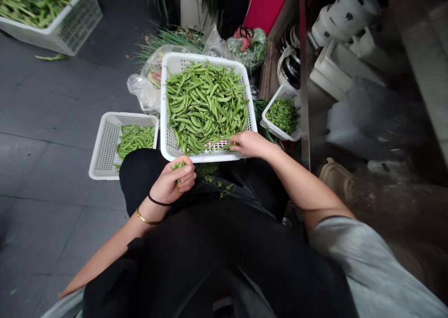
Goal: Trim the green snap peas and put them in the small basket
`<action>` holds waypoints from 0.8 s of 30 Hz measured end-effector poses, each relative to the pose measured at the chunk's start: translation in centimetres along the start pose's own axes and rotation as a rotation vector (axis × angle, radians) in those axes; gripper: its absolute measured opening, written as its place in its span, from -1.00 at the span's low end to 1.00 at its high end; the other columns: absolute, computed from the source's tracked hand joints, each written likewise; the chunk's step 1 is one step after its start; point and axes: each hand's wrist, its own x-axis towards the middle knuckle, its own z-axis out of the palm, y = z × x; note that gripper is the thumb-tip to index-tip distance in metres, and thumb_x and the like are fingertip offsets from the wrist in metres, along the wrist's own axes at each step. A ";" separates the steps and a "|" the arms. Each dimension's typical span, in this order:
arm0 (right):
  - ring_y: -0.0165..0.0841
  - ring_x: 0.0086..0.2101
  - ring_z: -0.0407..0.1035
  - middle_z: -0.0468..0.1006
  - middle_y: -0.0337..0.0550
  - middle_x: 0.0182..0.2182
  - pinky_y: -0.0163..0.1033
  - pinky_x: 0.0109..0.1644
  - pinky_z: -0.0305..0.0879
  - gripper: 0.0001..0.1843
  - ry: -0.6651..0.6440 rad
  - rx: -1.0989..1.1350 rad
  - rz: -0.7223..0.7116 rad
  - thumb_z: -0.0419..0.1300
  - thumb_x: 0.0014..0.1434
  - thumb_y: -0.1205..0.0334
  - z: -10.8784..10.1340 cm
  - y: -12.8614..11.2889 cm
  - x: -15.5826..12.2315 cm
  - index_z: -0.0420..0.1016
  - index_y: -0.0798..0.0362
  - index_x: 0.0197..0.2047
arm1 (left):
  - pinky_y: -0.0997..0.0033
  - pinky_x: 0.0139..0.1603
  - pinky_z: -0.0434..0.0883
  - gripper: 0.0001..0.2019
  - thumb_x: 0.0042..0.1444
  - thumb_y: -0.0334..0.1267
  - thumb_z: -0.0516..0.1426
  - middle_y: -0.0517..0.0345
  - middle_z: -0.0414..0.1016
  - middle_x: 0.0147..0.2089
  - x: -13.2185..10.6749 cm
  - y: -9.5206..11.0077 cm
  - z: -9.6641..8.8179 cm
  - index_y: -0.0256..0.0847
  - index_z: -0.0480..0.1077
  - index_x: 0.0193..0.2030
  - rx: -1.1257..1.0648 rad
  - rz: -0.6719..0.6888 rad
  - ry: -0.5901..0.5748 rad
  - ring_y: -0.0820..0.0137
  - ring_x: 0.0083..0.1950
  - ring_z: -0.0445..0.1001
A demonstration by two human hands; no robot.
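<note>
My left hand (pixel 174 182) rests over my lap, fingers curled around a few green pea pods (pixel 177 166). My right hand (pixel 249 144) reaches into the near right corner of a big white plastic basket (pixel 169 61) heaped with green pea pods (pixel 205 104), its fingers pinching at pods there. The basket sits on the floor right in front of my knees. Green scraps (pixel 214 183) lie on my black trousers.
A smaller white basket (pixel 105 145) with some pods stands left of the big one. Another small basket (pixel 285 92) of green trimmings is at the right. A crate of pods (pixel 66 26) sits far left. Plastic bags (pixel 145 92), scissors (pixel 247 32) and metal shelving (pixel 304 99) lie beyond.
</note>
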 end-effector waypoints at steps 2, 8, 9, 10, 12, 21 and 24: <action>-0.23 -0.22 0.46 0.58 0.12 -0.20 -0.27 -0.24 0.24 -0.69 -0.177 -0.232 0.047 0.03 0.18 0.38 1.5 0.2 3.8 0.51 0.22 -0.08 | 0.71 -0.73 -0.08 -0.84 0.02 -0.33 0.23 0.40 -0.01 -0.70 0.2 -0.2 0.1 -0.26 0.31 -0.45 0.033 -0.055 0.002 0.66 -0.71 -0.08; -0.23 -0.26 0.46 0.59 0.13 -0.22 -0.25 -0.25 0.24 -0.73 -0.306 -0.285 -0.008 0.07 0.10 0.41 4.3 0.8 8.8 0.55 0.25 -0.19 | 0.68 -0.72 -0.10 -0.82 0.03 -0.30 0.24 0.39 0.05 -0.70 0.1 0.2 -0.1 -0.26 0.30 -0.43 0.089 -0.037 0.108 0.66 -0.70 -0.05; -0.22 -0.25 0.46 0.59 0.12 -0.21 -0.25 -0.25 0.24 -0.73 -0.300 -0.289 -0.012 0.08 0.10 0.38 3.9 0.9 8.5 0.54 0.23 -0.18 | 0.68 -0.72 -0.09 -0.82 0.02 -0.30 0.24 0.38 0.07 -0.69 0.1 0.2 -0.2 -0.26 0.30 -0.43 0.101 -0.030 0.127 0.66 -0.70 -0.04; -0.21 -0.23 0.46 0.59 0.12 -0.19 -0.25 -0.26 0.23 -0.72 -0.290 -0.293 -0.013 0.07 0.12 0.35 3.3 1.0 8.0 0.53 0.22 -0.16 | 0.67 -0.72 -0.08 -0.81 0.02 -0.29 0.25 0.38 0.09 -0.69 0.1 0.2 -0.2 -0.26 0.30 -0.43 0.122 -0.025 0.144 0.65 -0.70 -0.03; -0.19 -0.21 0.45 0.57 0.12 -0.17 -0.25 -0.28 0.22 -0.68 -0.215 -0.288 -0.003 0.02 0.17 0.27 1.8 0.2 6.1 0.50 0.21 -0.11 | 0.67 -0.72 -0.06 -0.81 0.02 -0.26 0.25 0.36 0.14 -0.69 0.3 -0.2 0.0 -0.27 0.31 -0.42 0.199 -0.021 0.178 0.65 -0.70 -0.01; -0.29 -0.38 0.44 0.57 0.04 -0.33 -0.29 -0.42 0.11 -0.64 0.325 -0.006 -0.049 -0.09 0.31 0.12 3.5 -10.5 -3.5 0.40 0.20 -0.16 | 0.65 -0.73 -0.01 -0.74 0.00 -0.14 0.26 0.27 0.34 -0.60 0.8 -2.1 1.6 -0.30 0.35 -0.41 0.491 0.087 0.260 0.67 -0.70 0.10; -0.37 -0.37 0.42 0.56 -0.06 -0.32 -0.33 -0.38 0.14 -0.67 0.426 0.181 -0.136 -0.02 0.31 0.06 4.9 -10.6 -4.3 0.40 0.15 -0.18 | 0.62 -0.72 -0.04 -0.80 -0.02 -0.22 0.26 0.21 0.40 -0.57 0.0 -2.0 1.7 -0.34 0.42 -0.38 0.415 0.125 0.271 0.67 -0.71 0.10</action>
